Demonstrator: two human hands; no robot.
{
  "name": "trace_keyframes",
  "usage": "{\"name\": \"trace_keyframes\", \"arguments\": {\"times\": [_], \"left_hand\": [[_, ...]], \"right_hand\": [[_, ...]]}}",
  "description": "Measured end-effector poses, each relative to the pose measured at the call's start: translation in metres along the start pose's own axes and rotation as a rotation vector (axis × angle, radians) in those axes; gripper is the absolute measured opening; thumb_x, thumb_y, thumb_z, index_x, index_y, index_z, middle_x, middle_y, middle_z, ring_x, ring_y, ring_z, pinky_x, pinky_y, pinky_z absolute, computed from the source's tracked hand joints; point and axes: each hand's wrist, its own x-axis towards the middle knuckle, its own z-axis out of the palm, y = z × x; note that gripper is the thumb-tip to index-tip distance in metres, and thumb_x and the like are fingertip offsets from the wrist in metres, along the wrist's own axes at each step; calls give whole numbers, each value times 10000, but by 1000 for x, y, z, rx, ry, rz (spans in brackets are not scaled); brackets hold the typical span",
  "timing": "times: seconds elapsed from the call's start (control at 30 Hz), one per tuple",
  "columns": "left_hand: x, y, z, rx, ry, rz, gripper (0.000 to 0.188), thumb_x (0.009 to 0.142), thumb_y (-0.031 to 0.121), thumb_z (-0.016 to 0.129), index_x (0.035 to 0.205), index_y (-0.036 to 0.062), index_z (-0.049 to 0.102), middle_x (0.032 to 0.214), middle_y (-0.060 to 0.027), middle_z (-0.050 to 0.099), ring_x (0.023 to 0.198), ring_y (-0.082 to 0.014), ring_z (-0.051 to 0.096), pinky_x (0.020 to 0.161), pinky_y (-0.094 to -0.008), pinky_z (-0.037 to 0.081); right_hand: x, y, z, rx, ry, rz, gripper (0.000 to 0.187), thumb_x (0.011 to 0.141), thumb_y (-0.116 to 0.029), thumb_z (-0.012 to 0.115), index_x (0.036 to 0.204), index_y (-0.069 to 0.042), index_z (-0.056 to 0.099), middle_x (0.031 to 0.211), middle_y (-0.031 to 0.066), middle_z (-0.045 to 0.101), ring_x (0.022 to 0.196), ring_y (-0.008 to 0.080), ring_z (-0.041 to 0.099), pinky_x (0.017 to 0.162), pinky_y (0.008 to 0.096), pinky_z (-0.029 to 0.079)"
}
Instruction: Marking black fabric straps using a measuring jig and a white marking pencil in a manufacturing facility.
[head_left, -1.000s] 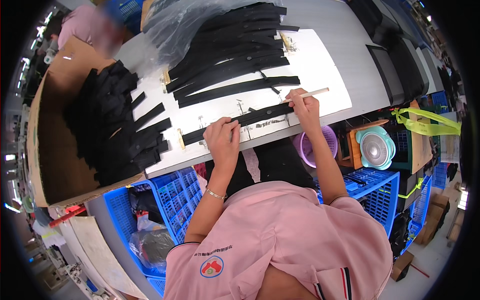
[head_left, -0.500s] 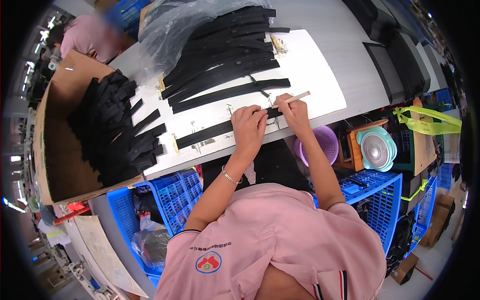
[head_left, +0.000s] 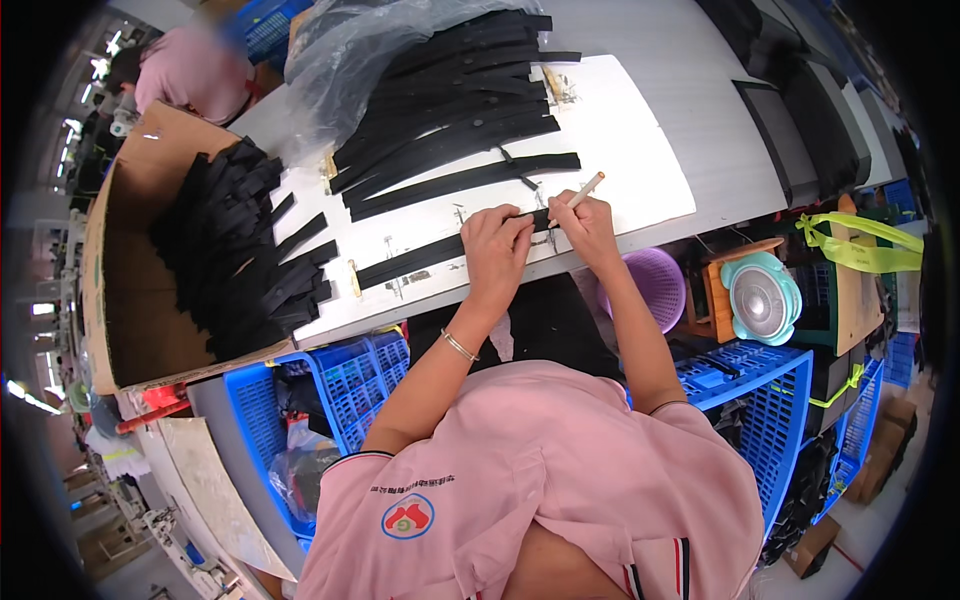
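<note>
One long, flat black fabric strip (head_left: 410, 263) runs leftward from beneath the left hand (head_left: 493, 245), whose bent fingertips rest on it; from afar I cannot tell whether they pinch it. The right hand (head_left: 583, 228) grips a slim cream-coloured pen-like stick (head_left: 588, 189), its lower end close by the strip. To work well, I would press the strip flat beside the stick's tip and steer the stick lightly. Under the fingers I see a smooth white board (head_left: 640, 150) with dark marks; beyond them, a pile of black fabric strips (head_left: 440, 108); to their far left, an open brown cardboard box (head_left: 135, 320); below and right of them, a purple round plastic basket (head_left: 660, 285).
</note>
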Motion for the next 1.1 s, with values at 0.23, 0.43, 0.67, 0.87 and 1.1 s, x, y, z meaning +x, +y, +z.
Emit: {"name": "trace_keyframes", "arguments": {"times": [0.23,0.43,0.67,0.87,1.1], "left_hand": [[0,-1,1,17,22,12,113,818,93,764,929,70,756,1017,-37,670,1021,-252,593,941,-405,412],[-8,-2,-6,79,-24,32,202,844,129,732,1041,84,720,1194,-89,642,1156,-309,562,1012,-487,378],[-25,-6,-14,219,-172,-75,473,975,282,625,1404,91,561,1518,-152,453,1456,-349,346,1165,-649,177],[42,-57,-8,172,-144,-48,535,993,331,613,1473,115,514,1541,-202,428,1490,-364,312,1177,-665,141],[20,-81,-43,136,-31,-56,461,905,92,630,1359,23,580,1481,-209,474,1486,-379,312,1204,-648,125]], "right_hand": [[5,2,3,-135,-11,-86,319,976,-227,607,751,-9,669,655,110,651,567,216,632,554,347,468],[2,14,-4,-36,-36,4,281,979,-171,565,801,18,672,715,93,703,672,155,679,626,320,524],[-4,9,-3,140,213,57,324,1028,-172,584,780,17,672,706,23,611,602,64,508,539,232,362],[3,5,3,177,205,66,303,1029,-183,583,804,7,656,635,-7,540,503,28,409,457,212,277],[-1,11,0,156,202,69,309,1042,-208,571,805,-22,644,610,-16,516,469,23,382,430,210,268]]}}
